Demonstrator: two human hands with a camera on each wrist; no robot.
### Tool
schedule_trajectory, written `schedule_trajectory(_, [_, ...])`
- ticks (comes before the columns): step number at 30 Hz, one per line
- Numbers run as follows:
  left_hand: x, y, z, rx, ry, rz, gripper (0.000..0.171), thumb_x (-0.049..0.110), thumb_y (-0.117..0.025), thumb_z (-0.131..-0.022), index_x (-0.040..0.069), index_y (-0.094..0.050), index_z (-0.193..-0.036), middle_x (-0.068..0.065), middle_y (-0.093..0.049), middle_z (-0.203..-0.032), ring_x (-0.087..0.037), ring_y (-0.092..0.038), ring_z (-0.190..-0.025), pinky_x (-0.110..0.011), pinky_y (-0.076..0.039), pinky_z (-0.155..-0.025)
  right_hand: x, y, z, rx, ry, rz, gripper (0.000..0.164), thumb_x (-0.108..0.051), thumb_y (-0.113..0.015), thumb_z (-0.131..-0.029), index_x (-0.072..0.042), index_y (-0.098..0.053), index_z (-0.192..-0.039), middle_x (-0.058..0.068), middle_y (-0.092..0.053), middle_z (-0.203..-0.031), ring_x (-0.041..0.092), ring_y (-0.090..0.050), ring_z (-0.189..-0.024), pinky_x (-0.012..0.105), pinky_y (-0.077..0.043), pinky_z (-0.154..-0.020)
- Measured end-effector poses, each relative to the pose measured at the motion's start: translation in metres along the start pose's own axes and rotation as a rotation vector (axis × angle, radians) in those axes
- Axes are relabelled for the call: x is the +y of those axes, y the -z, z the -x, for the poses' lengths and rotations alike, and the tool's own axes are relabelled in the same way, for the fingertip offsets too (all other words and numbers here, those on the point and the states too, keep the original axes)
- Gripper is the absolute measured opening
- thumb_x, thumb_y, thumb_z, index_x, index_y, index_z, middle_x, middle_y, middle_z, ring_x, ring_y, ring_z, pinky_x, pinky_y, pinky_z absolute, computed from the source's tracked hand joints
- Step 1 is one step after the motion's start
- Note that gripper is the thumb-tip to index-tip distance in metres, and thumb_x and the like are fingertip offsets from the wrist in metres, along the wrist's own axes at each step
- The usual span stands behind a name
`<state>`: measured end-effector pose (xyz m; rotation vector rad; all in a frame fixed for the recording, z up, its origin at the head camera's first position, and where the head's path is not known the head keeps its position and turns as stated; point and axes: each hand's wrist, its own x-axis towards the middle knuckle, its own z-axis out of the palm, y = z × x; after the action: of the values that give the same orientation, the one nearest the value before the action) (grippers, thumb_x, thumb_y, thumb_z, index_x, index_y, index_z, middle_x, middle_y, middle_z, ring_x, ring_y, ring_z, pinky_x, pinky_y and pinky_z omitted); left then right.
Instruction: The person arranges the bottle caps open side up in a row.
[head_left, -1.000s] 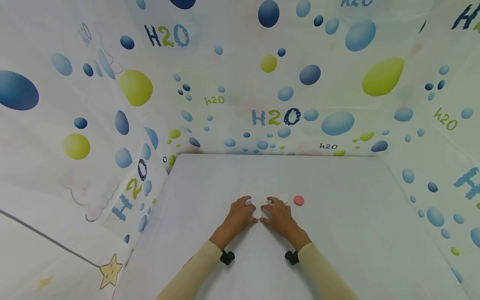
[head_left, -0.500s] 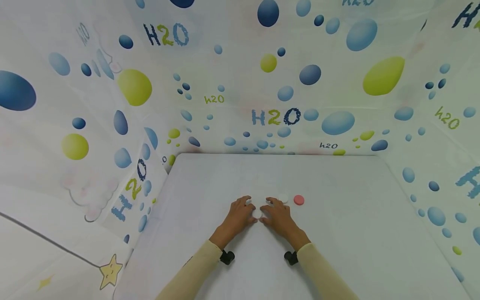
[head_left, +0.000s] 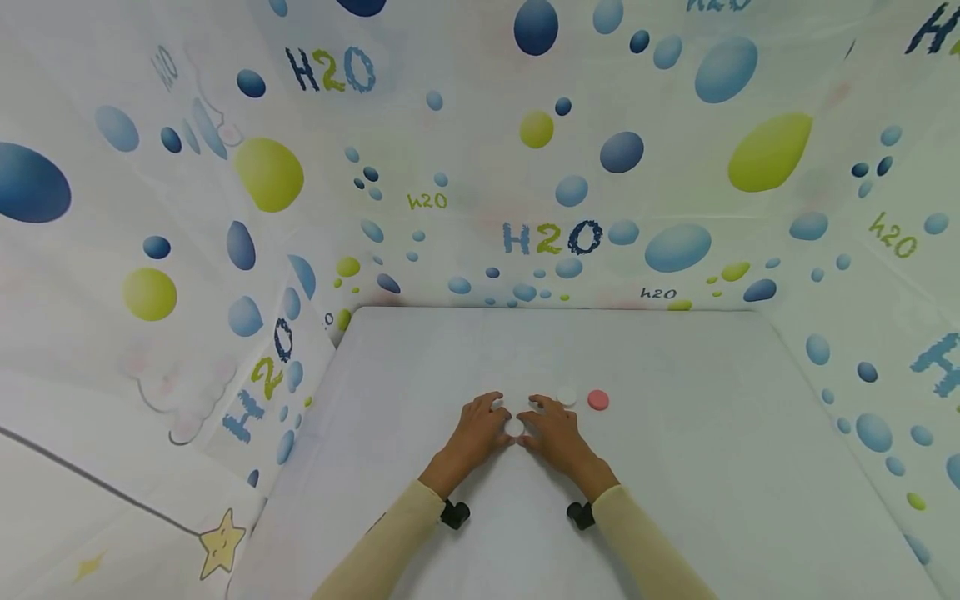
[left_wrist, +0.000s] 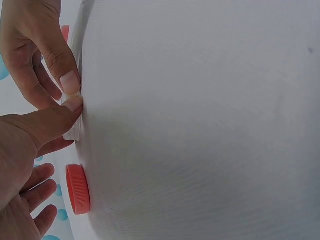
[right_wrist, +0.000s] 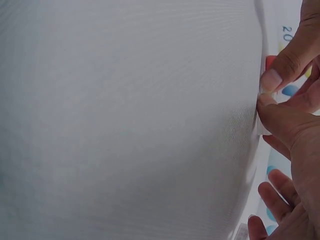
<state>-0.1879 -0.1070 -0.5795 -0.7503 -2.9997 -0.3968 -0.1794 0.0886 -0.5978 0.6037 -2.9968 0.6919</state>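
A white ribbed bottle cap (head_left: 513, 427) lies on the table between my two hands. My left hand (head_left: 480, 422) holds its left side with curled thumb and forefinger. Around the right side curl the thumb and forefinger of my right hand (head_left: 557, 433). The thumb tips meet at the cap's near edge in the left wrist view, where its ribbed side (left_wrist: 73, 131) shows. A red bottle cap (left_wrist: 77, 190) stands close to the left hand's spread fingers; in the head view that hand hides it.
Beyond the right hand lie another white cap (head_left: 568, 397) and a red cap (head_left: 597, 400). Something small and white (head_left: 497, 403) shows by the left fingertips. A patterned sheet (head_left: 465, 167) rises behind the white table (head_left: 675, 467).
My right hand has shifted slightly left, toward the left hand, closing in on the white cap. The left hand stays about where it was.
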Motion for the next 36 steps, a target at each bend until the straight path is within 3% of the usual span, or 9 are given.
schedule_trajectory(22, [-0.001, 0.004, 0.004, 0.011, 0.003, 0.03, 0.038, 0.033, -0.083, -0.092, 0.01, -0.074, -0.121, -0.017, -0.055, -0.151, -0.037, -0.051, -0.14, -0.056, -0.045, -0.11, -0.003, 0.001, 0.0, 0.011, 0.02, 0.0, 0.04, -0.034, -0.079, -0.097, -0.016, -0.072, -0.132, 0.014, -0.053, -0.153, 0.039, -0.047, -0.144, 0.063, -0.042, -0.104])
schedule_trajectory(30, [-0.003, 0.005, 0.005, 0.027, 0.029, 0.054, 0.037, 0.032, -0.085, -0.092, 0.01, -0.071, -0.118, -0.017, -0.054, -0.151, -0.038, -0.05, -0.142, -0.058, -0.043, -0.112, -0.005, 0.008, 0.0, 0.085, 0.048, -0.023, 0.034, -0.031, -0.078, -0.096, -0.009, -0.075, -0.121, 0.016, -0.055, -0.15, 0.039, -0.053, -0.137, 0.066, -0.045, -0.101])
schedule_trajectory(36, [-0.002, 0.005, 0.004, 0.044, 0.033, 0.052, 0.038, 0.034, -0.084, -0.092, 0.011, -0.068, -0.118, -0.016, -0.053, -0.152, -0.038, -0.05, -0.142, -0.06, -0.041, -0.112, -0.007, 0.011, -0.002, 0.13, 0.02, -0.09, 0.031, -0.032, -0.076, -0.098, -0.005, -0.077, -0.112, 0.017, -0.055, -0.15, 0.04, -0.054, -0.135, 0.067, -0.046, -0.099])
